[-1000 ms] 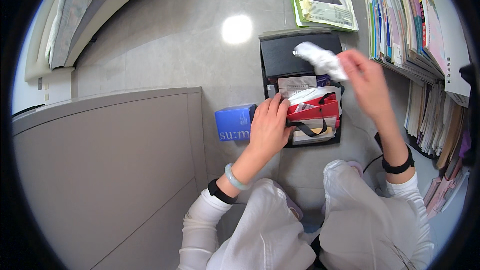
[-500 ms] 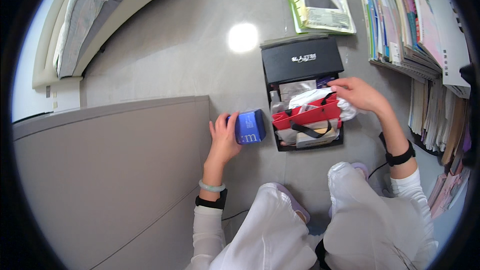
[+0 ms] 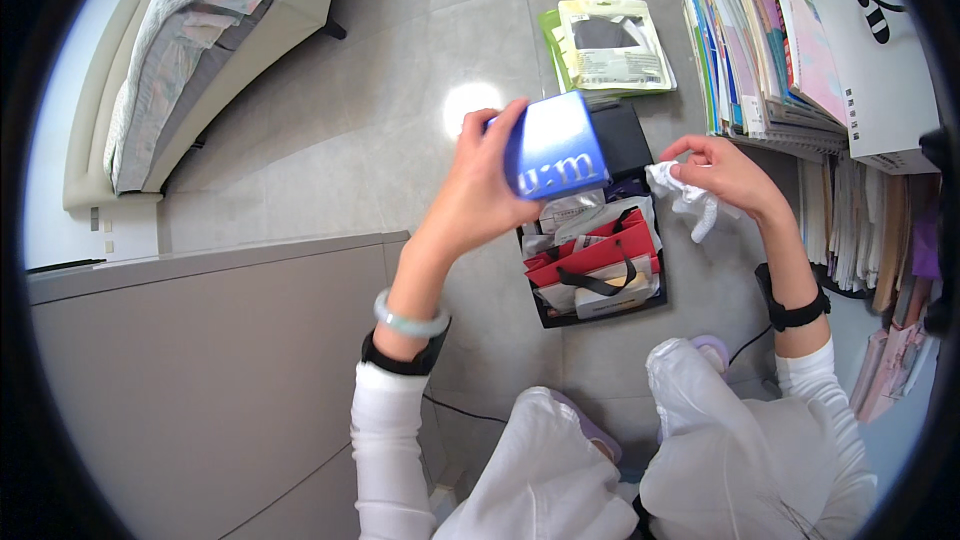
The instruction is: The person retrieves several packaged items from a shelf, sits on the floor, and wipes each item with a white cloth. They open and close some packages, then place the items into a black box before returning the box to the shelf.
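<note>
A blue box [image 3: 556, 146] is held up over the far end of a black box [image 3: 600, 312] on the grey floor [image 3: 330, 120] — the left hand [image 3: 478, 190] is wrapped around its side. The right hand [image 3: 725, 172] pinches a crumpled white tissue [image 3: 688, 198] just beside it. Red paper bags [image 3: 590, 255] fill the black box; stacked magazines [image 3: 770, 40] lie to the right.
</note>
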`<action>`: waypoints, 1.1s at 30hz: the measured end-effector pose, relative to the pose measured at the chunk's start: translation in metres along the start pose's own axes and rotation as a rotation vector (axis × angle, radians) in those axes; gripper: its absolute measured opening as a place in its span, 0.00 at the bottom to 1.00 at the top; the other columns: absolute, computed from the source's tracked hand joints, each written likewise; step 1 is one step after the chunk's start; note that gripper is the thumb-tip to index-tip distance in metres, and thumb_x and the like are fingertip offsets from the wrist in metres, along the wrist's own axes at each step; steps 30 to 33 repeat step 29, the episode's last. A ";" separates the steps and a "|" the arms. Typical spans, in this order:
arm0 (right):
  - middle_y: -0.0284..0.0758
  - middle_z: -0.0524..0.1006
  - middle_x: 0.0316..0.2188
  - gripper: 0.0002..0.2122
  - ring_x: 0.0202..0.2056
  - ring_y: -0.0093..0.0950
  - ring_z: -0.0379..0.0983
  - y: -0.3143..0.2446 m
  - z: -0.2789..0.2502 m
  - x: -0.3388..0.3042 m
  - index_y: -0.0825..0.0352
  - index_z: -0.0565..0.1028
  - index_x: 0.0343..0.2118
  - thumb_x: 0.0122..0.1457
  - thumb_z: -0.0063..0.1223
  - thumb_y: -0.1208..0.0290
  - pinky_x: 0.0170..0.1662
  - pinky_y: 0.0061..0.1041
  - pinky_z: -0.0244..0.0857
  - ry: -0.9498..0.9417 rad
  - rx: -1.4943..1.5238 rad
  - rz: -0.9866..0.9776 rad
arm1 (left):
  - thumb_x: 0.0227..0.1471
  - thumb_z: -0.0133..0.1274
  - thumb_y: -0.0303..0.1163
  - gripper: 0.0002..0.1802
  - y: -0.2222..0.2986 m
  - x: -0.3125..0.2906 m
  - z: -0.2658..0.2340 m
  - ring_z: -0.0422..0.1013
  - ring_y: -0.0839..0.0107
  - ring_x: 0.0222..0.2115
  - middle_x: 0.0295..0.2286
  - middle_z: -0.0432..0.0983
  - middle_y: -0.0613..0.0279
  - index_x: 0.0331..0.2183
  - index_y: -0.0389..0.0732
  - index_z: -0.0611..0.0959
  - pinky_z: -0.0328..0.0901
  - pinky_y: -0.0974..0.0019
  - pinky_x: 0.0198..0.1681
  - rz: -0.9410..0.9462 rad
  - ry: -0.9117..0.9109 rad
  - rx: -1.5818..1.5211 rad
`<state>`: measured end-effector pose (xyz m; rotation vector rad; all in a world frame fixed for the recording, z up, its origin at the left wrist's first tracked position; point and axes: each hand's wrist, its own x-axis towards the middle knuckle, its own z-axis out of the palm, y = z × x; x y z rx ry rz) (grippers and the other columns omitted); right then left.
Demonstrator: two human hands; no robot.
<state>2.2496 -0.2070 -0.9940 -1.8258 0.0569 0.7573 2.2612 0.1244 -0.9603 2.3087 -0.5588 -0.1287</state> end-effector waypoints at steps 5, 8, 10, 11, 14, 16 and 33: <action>0.24 0.74 0.27 0.11 0.31 0.14 0.65 0.020 -0.015 -0.004 0.68 0.77 0.34 0.60 0.56 0.64 0.36 0.17 0.61 0.114 -0.077 -0.096 | 0.31 0.65 0.25 0.55 -0.004 0.021 0.017 0.58 0.41 0.56 0.57 0.53 0.40 0.63 0.42 0.60 0.60 0.53 0.59 -0.054 -0.105 0.070; 0.24 0.71 0.20 0.18 0.25 0.15 0.61 0.040 -0.024 0.002 0.66 0.74 0.21 0.59 0.58 0.56 0.29 0.19 0.57 0.232 -0.072 -0.028 | 0.32 0.70 0.29 0.61 -0.004 0.012 0.014 0.58 0.44 0.58 0.60 0.48 0.41 0.65 0.43 0.55 0.62 0.54 0.58 -0.084 -0.144 0.178; 0.23 0.70 0.18 0.20 0.22 0.14 0.58 0.048 -0.034 0.010 0.64 0.73 0.18 0.57 0.59 0.53 0.26 0.20 0.54 0.271 -0.042 0.101 | 0.31 0.72 0.30 0.64 -0.005 0.005 0.014 0.57 0.44 0.58 0.60 0.48 0.41 0.66 0.44 0.53 0.61 0.53 0.59 -0.128 -0.127 0.180; 0.23 0.71 0.23 0.18 0.29 0.13 0.63 0.051 -0.037 0.014 0.66 0.74 0.18 0.59 0.58 0.57 0.34 0.17 0.59 0.254 -0.017 0.122 | 0.32 0.73 0.32 0.66 -0.007 0.000 0.015 0.57 0.46 0.59 0.61 0.48 0.42 0.67 0.44 0.49 0.61 0.54 0.60 -0.131 -0.099 0.193; 0.25 0.73 0.24 0.13 0.30 0.14 0.66 0.057 -0.028 0.025 0.66 0.75 0.21 0.57 0.57 0.62 0.36 0.17 0.61 0.238 0.017 0.098 | 0.34 0.73 0.34 0.65 -0.018 -0.017 0.008 0.48 0.42 0.63 0.62 0.42 0.36 0.66 0.39 0.48 0.54 0.50 0.63 -0.037 0.129 0.266; 0.29 0.76 0.29 0.08 0.33 0.17 0.70 0.059 -0.021 0.024 0.68 0.78 0.34 0.53 0.58 0.71 0.39 0.18 0.64 0.192 0.016 -0.076 | 0.40 0.70 0.37 0.50 -0.019 -0.041 0.010 0.61 0.52 0.55 0.56 0.56 0.42 0.60 0.35 0.60 0.60 0.55 0.57 -0.319 0.302 0.002; 0.36 0.81 0.28 0.15 0.34 0.22 0.75 0.046 0.021 0.053 0.65 0.82 0.38 0.57 0.59 0.58 0.41 0.26 0.68 -0.109 -0.145 0.023 | 0.43 0.67 0.33 0.38 -0.015 -0.098 0.090 0.63 0.51 0.53 0.54 0.65 0.50 0.55 0.42 0.70 0.59 0.52 0.57 -0.200 -0.138 -0.024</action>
